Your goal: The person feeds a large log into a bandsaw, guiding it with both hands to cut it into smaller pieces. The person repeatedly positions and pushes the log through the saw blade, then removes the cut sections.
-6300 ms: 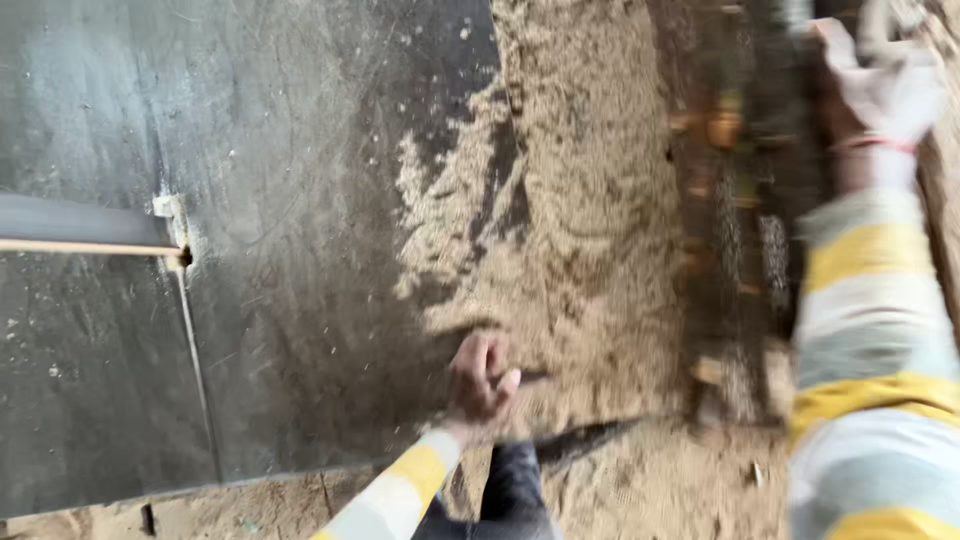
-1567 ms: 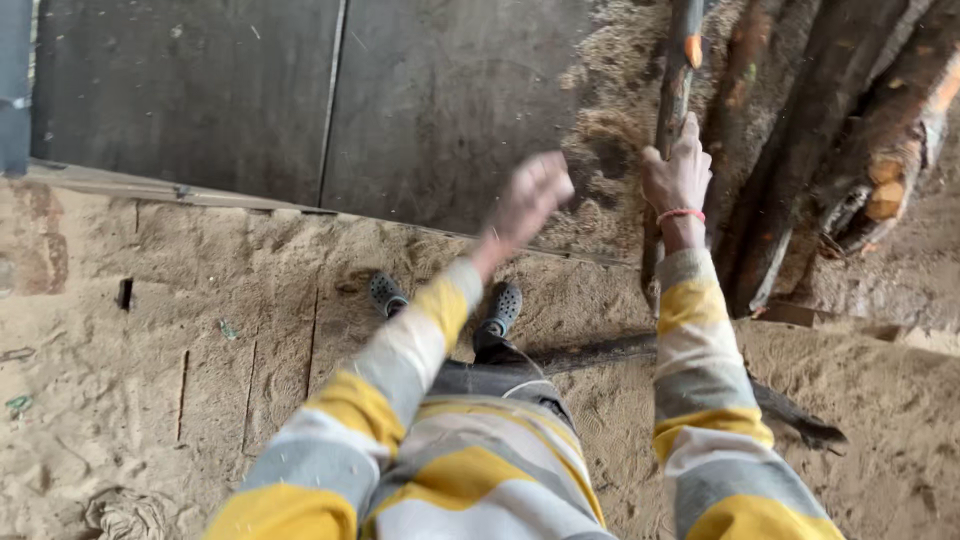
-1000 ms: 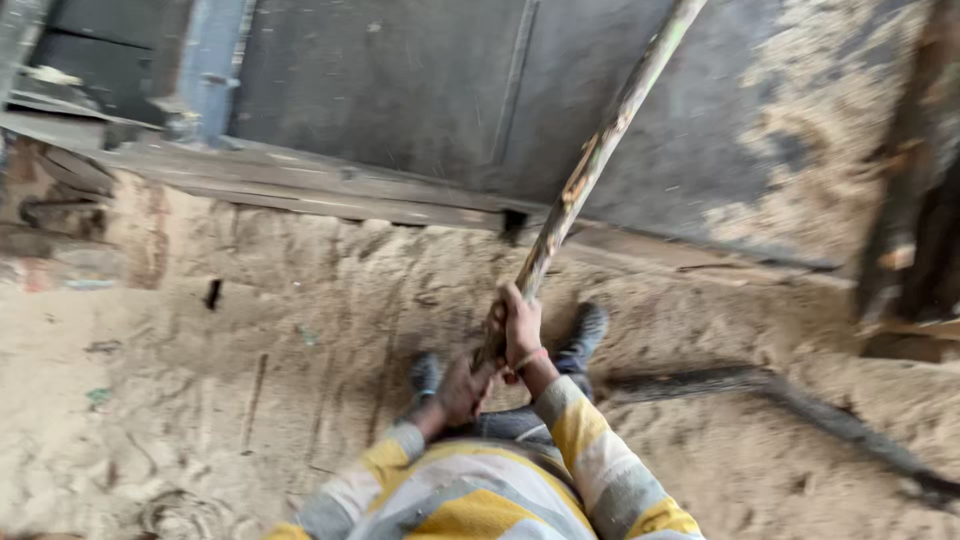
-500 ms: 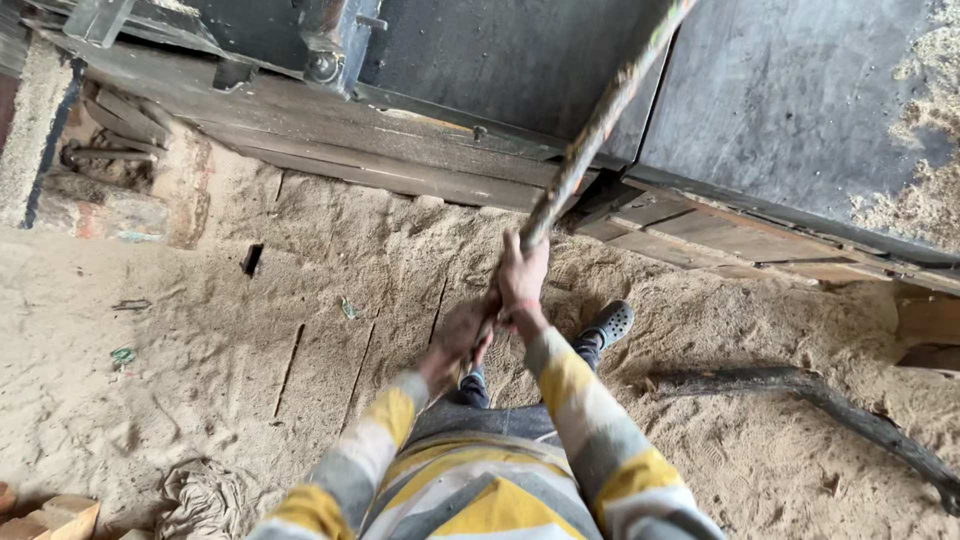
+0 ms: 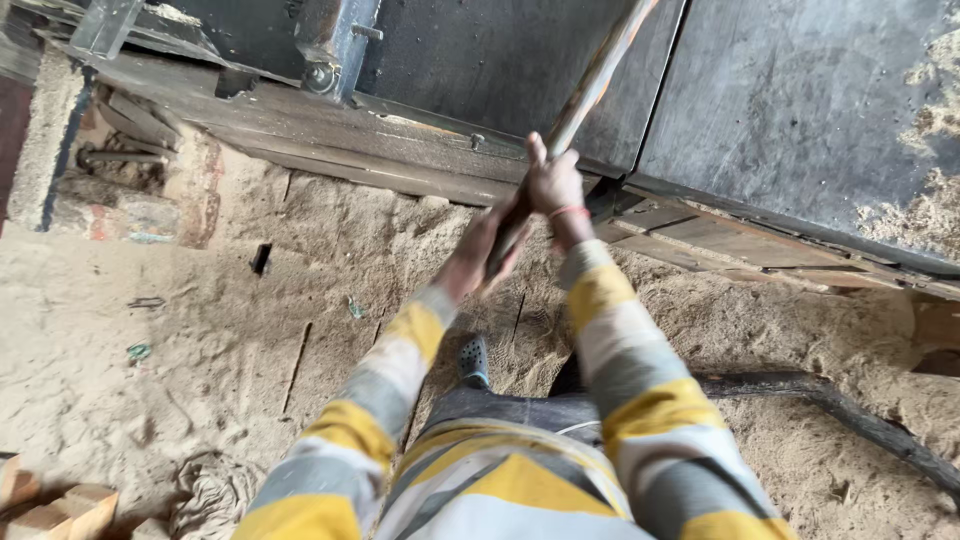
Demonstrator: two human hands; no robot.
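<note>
Slanting up-right, wooden pole (image 5: 590,85) seemingly clasped by both hands.

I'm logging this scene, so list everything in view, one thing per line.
wooden pole: one, brown and worn, slanting from the hands to the top edge
metal platform: one, dark grey, along the top, sawdust on its right side
wooden beam: one, dark, under the platform's edge
sawdust floor: one, tan, covers the ground
dark branch: one, blackish, lying on the floor at right
rope bundle: one, dusty tan, bottom left
shoe: one seen, dark, on the floor
left hand: gripping the pole low down
right hand: fingers wrapped around the pole higher up, red band at wrist
</note>
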